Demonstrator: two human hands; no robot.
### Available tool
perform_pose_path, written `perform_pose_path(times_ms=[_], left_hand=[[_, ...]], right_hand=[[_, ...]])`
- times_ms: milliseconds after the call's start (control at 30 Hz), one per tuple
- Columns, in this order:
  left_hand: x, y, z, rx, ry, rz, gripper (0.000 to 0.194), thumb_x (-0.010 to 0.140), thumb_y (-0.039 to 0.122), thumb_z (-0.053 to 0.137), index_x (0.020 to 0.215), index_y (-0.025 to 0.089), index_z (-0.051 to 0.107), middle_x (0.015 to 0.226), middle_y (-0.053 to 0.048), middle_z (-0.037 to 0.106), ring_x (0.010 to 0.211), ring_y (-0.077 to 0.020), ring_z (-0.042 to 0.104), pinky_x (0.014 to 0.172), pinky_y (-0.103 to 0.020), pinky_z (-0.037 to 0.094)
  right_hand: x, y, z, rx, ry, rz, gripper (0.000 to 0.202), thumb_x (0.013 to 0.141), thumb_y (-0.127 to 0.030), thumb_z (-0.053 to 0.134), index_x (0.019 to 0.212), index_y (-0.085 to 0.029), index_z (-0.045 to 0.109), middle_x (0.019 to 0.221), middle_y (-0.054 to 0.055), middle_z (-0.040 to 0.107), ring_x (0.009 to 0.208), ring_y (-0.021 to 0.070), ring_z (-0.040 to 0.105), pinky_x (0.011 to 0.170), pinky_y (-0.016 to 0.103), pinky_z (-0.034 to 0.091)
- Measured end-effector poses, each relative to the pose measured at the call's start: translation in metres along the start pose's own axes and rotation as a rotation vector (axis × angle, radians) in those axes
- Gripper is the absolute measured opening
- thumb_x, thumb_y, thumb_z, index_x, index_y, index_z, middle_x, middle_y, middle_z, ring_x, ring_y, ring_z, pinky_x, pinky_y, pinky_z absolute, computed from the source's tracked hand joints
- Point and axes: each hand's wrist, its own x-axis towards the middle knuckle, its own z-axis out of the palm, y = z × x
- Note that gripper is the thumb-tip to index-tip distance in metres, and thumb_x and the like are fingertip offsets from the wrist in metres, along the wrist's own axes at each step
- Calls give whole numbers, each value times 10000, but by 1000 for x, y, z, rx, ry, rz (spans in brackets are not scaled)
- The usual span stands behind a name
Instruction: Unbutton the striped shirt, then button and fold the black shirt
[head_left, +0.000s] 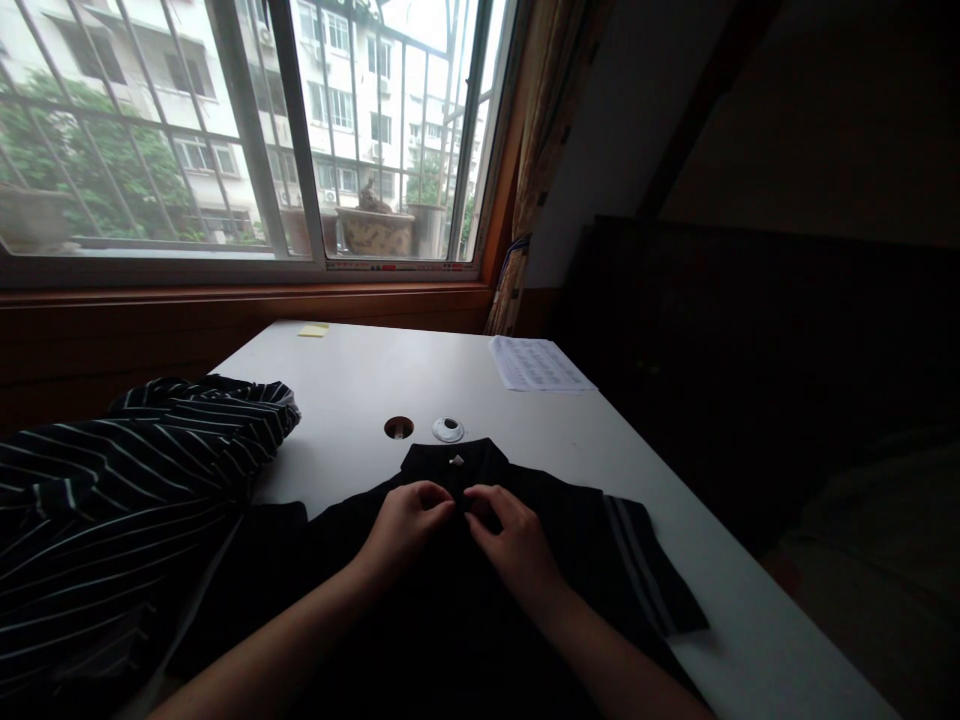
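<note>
A black short-sleeved shirt (442, 630) lies spread on the white table, its collar (486, 456) pointing away from me. Two pale stripes run along its right-hand sleeve, and a small white label shows inside the neck. Just below the collar, my left hand (405, 525) and my right hand (517, 545) face each other, nearly touching. Each has thumb and forefinger pinched on the front of the shirt. Whether a button sits between the fingertips is too dark to tell.
Black-and-white striped cloth (150, 480) is heaped at the left of the table (360, 370). Beyond the collar are a round hole (398, 428) and a white cap (448, 430). Printed sheets (540, 364) and a yellow note (313, 330) lie toward the far edge, below a window.
</note>
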Motion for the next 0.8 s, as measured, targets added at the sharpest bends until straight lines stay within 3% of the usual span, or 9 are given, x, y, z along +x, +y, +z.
perform_pose_path(times_ms=[400,800], left_hand=[[-1,4,-1,-123,-64,-98,300,743,377,666,888,123,738,771,-67,717,636,-180,631,574,-258,463],[0,2,2,-137,-40,-98,307,750,394,679,879,121,735,719,-58,706,616,-170,630,548,-245,450]], right_hand=[[3,-2,1,-91,15,-19,283,795,-44,585,1004,-226,639,920,25,682,879,222,659,827,371,528],[2,-4,-1,135,-5,114,235,795,-146,611,998,-240,682,944,8,713,855,195,679,816,330,544]])
